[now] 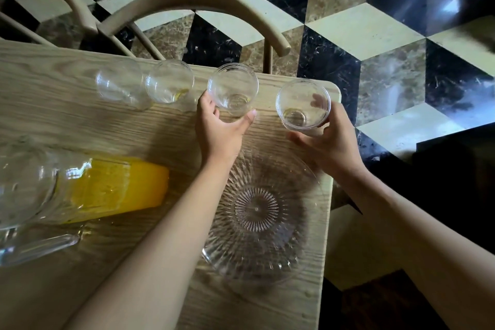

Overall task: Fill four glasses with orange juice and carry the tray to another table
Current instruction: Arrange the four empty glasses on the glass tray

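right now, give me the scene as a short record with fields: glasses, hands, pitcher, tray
glasses: four clear glasses, all empty, in a row on the wooden table
left hand: fingers around the third glass
right hand: fingers around the rightmost glass
pitcher: glass, holds orange juice, at the left
tray: clear ribbed glass, nothing on it, between the forearms

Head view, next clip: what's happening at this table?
A person stands at a wooden table, each bare hand wrapped around an empty clear glass: the left hand on one, the right hand on the glass nearest the table corner. Two more empty glasses stand in a row to the left. A clear ribbed glass tray lies bare beneath the forearms. The pitcher of orange juice stands untouched on the left. Nothing is poured yet.
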Demonstrator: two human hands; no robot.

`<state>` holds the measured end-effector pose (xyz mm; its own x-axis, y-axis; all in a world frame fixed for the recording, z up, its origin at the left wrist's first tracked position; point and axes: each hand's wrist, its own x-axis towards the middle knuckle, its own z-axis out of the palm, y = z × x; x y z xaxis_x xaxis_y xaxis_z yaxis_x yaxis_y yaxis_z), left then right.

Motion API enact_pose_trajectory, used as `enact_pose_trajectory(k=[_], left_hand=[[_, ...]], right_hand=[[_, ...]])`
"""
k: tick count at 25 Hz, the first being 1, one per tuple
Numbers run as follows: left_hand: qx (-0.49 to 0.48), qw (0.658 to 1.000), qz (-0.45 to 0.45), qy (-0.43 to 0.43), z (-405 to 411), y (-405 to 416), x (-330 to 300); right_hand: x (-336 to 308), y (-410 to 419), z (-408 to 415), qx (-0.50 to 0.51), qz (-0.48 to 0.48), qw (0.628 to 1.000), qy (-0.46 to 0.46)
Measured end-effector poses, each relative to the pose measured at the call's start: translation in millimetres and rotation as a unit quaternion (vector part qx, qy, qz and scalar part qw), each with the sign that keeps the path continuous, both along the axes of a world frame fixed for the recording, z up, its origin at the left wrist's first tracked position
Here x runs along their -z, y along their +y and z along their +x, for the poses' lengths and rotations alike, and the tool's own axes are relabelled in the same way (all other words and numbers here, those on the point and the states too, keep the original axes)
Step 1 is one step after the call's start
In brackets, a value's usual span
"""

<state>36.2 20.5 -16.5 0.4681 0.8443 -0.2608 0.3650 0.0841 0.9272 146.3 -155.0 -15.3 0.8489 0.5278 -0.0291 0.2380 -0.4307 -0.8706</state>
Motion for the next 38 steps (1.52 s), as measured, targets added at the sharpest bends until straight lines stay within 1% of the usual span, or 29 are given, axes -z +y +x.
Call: enact_pose_trajectory(k=[3,5,9,15,21,27,33,38], left_hand=[[0.003,1.000,0.008,-0.017,6.3,0.3,1.9],[0.001,1.000,0.017,-0.022,8.5,-0.3,3.2],[-0.012,0.999,0.038,-0.029,9.1,0.7,4.2],[-0.004,0.996,0.080,-0.031,-2.6,-1.9,-8.1],[0.034,0.994,0.101,-0.032,-34.3,-15.2,-25.5],[0.070,0.995,0.056,-0.039,-80.7,-38.7,-25.6],[0.104,0.994,0.022,-0.040,-122.7,-52.2,-13.6],[0.119,0.992,0.004,-0.041,-134.9,-52.5,-5.6]], right_hand=[[1.9,0.8,0.6,0.004,0.016,0.999,0.030],[6.1,0.8,2.3,0.005,0.027,0.999,0.034],[5.2,2.0,2.6,0.006,0.013,1.000,0.024],[-0.8,0.3,-5.8,0.009,-0.007,1.000,-0.002],[-16.7,-4.3,-31.7,0.026,0.015,0.999,-0.018],[-29.3,-27.2,-78.9,0.039,0.010,0.999,-0.023],[-22.7,-52.9,-121.5,0.041,-0.041,0.998,-0.029],[-15.2,-54.5,-132.5,0.027,-0.074,0.996,-0.032]])
